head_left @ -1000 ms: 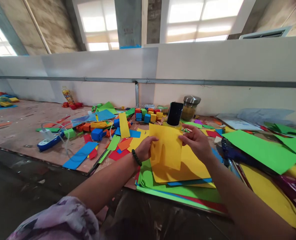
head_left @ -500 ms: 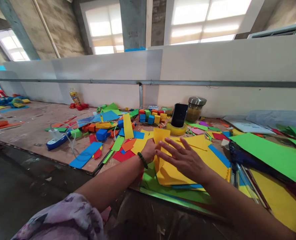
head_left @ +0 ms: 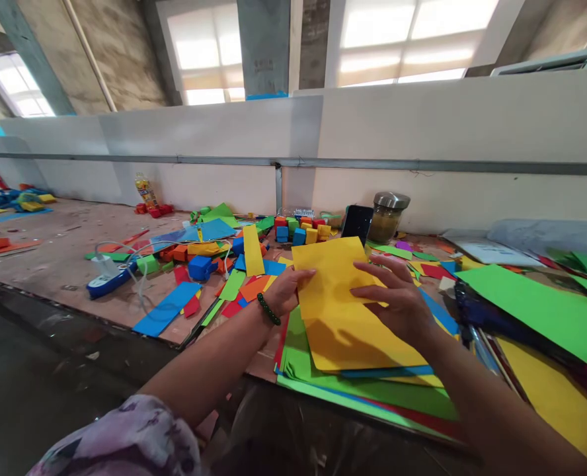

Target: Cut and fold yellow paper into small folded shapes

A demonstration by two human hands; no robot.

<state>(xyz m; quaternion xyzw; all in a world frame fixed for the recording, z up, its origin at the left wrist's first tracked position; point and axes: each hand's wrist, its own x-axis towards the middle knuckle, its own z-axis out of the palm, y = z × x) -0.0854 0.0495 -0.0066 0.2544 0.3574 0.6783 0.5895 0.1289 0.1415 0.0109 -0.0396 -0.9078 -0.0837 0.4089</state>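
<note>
- One sheet (head_left: 330,274), left edge pinched in your left hand (head_left: 287,291)
- Your right hand (head_left: 400,297) by its right edge, fingers apart
- One phone (head_left: 357,221) behind, open air above

Reckoning twelve as straight ahead from the near edge of the tabletop (head_left: 75,241), I see a dark phone (head_left: 357,220) propped up shy of one o'clock, near a metal-lidded glass jar (head_left: 387,223) at one. A yellow-labelled bottle (head_left: 147,192) leans at eleven, red pieces (head_left: 160,211) beside it; at ten lies a blue power strip (head_left: 106,285) with a white plug (head_left: 105,266). A white partition (head_left: 214,135) crosses twelve, and a blue-grey pillar (head_left: 264,49) rises beyond.
</note>
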